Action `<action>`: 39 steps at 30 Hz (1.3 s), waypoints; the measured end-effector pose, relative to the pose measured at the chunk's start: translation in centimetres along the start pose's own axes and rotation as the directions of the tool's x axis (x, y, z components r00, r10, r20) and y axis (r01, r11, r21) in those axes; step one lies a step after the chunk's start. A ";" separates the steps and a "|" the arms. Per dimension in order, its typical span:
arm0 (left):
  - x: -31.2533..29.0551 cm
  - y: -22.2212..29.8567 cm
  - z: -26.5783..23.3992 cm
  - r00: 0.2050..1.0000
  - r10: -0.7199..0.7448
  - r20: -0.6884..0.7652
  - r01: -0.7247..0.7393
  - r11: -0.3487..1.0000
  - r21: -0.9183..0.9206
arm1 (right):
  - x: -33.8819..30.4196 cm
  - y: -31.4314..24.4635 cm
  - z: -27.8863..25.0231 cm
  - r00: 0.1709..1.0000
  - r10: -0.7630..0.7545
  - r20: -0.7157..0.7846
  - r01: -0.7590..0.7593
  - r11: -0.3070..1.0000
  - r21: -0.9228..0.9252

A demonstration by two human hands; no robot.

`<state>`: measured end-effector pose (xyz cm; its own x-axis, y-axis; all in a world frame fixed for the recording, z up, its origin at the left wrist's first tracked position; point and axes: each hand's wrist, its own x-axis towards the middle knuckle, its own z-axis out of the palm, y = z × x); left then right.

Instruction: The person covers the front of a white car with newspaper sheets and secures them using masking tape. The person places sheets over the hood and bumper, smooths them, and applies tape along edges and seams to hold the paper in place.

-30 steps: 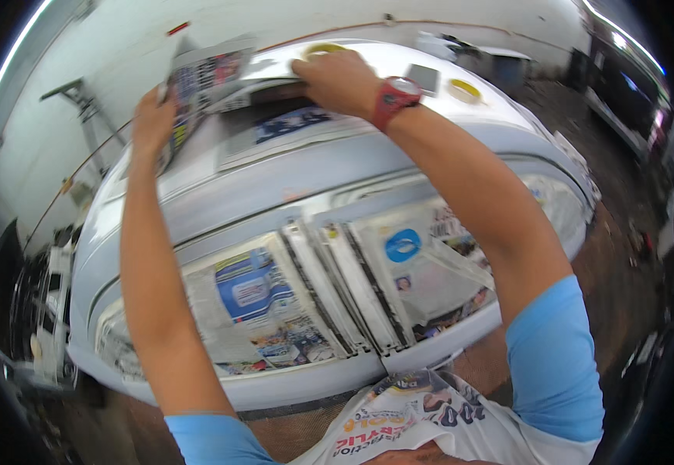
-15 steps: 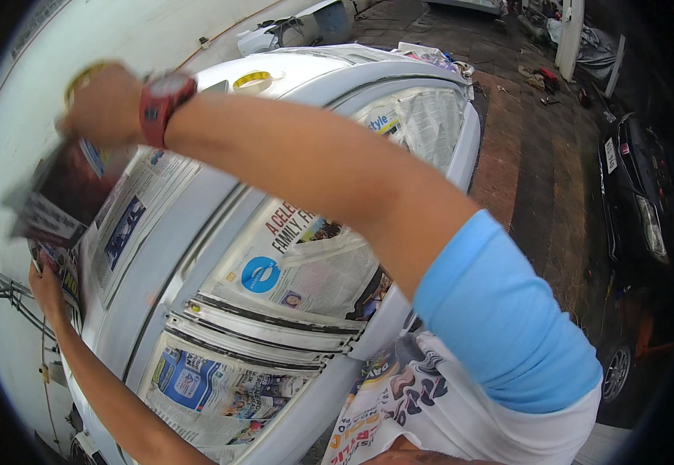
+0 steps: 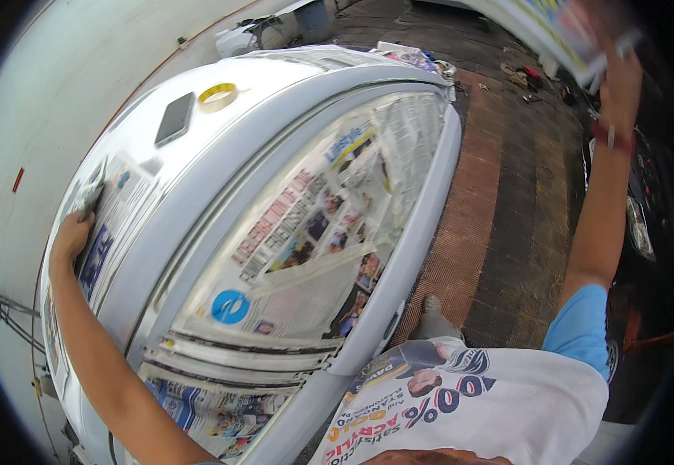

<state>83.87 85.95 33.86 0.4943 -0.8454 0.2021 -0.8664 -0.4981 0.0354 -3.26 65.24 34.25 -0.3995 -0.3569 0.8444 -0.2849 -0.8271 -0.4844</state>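
My right hand (image 3: pixel 620 85), raised at the far upper right, grips a sheet of newspaper (image 3: pixel 562 43) that is smeared by motion. On the left, my left hand (image 3: pixel 72 236) is at the far side of the car roof, its fingers closed on a crumpled edge of newspaper (image 3: pixel 87 192). Beside it, a printed newspaper page (image 3: pixel 124 194) lies on the white car (image 3: pixel 221 136). A roll of masking tape (image 3: pixel 217 96) with a yellow core sits on the roof, next to a dark flat rectangular thing (image 3: pixel 174 118), perhaps a phone.
Newspaper covers the car's side windows (image 3: pixel 306 248). A pale wall (image 3: pixel 66 93) stands beyond the car. Brown tiled paving (image 3: pixel 469 194) runs along its near side, and a dark car (image 3: pixel 639 201) is at the right. Loose items (image 3: pixel 531 77) lie on the ground behind.
My right hand has swung from the far left over the roof to the upper right, carrying newspaper. My left hand has moved slightly up along the roof. The tape and dark rectangle are now uncovered.
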 end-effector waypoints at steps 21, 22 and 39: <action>-23.7 78.0 27.1 0.386 0.908 0.164 -0.611 0.385 -0.692 | -33.3 29.9 -42.1 0.188 0.876 -0.444 -0.944 0.286 0.166; -24.8 81.2 31.6 0.331 0.931 0.155 -0.619 0.338 -0.708 | -31.5 30.7 -41.6 0.192 0.895 -0.402 -0.937 0.290 0.196; -12.0 122.7 50.4 0.454 0.878 -0.153 -0.222 -0.055 -0.974 | -1.0 60.0 -28.8 0.380 0.925 0.020 -0.898 0.364 0.249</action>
<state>-24.79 25.30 -13.50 -0.5469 -0.7917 0.2724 -0.1309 0.4022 0.9061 -45.03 28.52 -2.27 -0.3984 -0.9090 -0.1225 0.4719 -0.0886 -0.8772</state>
